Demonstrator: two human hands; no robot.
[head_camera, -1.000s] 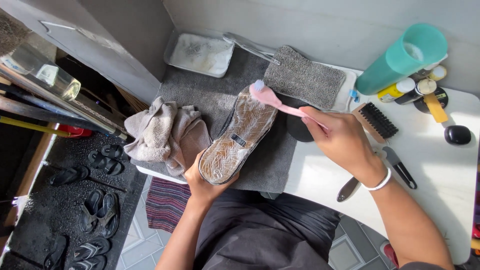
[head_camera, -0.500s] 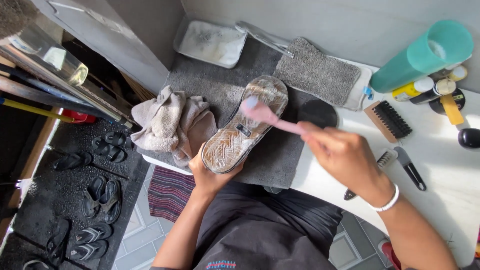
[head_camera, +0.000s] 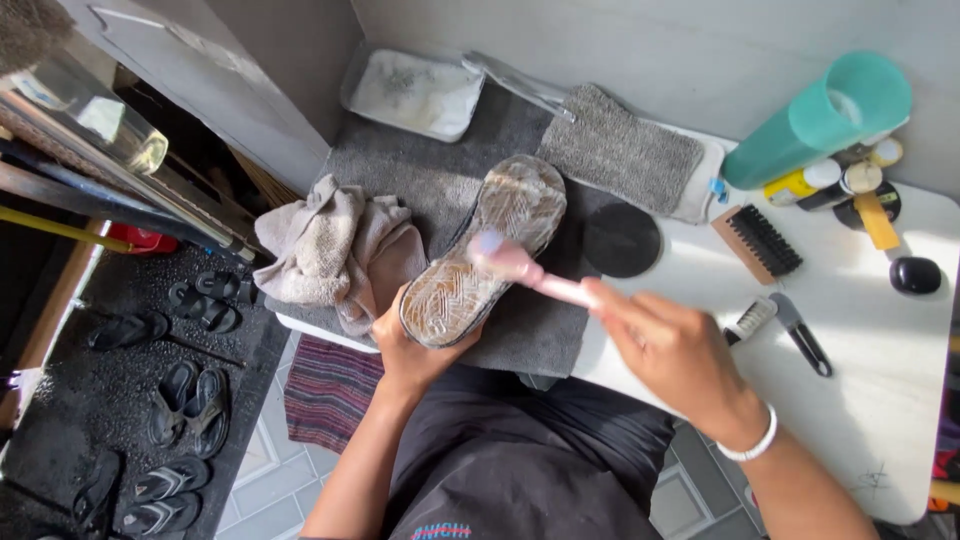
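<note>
A shoe (head_camera: 480, 250) lies sole-up over a grey mat (head_camera: 440, 180), its translucent patterned sole facing me. My left hand (head_camera: 405, 345) grips the shoe at its near end, from underneath. My right hand (head_camera: 675, 350) holds a pink toothbrush (head_camera: 525, 268) by the handle, and the blurred brush head rests on the middle of the sole. A white bracelet circles my right wrist.
A crumpled beige cloth (head_camera: 330, 245) lies left of the shoe. Behind are a white tray (head_camera: 415, 95), a grey pad (head_camera: 620, 150) and a black round lid (head_camera: 620, 240). A teal cup (head_camera: 820, 120), brushes (head_camera: 760, 240) and small tins sit on the white table (head_camera: 880, 400). Sandals (head_camera: 180, 400) lie on the floor.
The toothbrush head has moved from the far toe end of the sole down toward its middle. My right hand pulled back toward me. The left hand kept its hold on the shoe.
</note>
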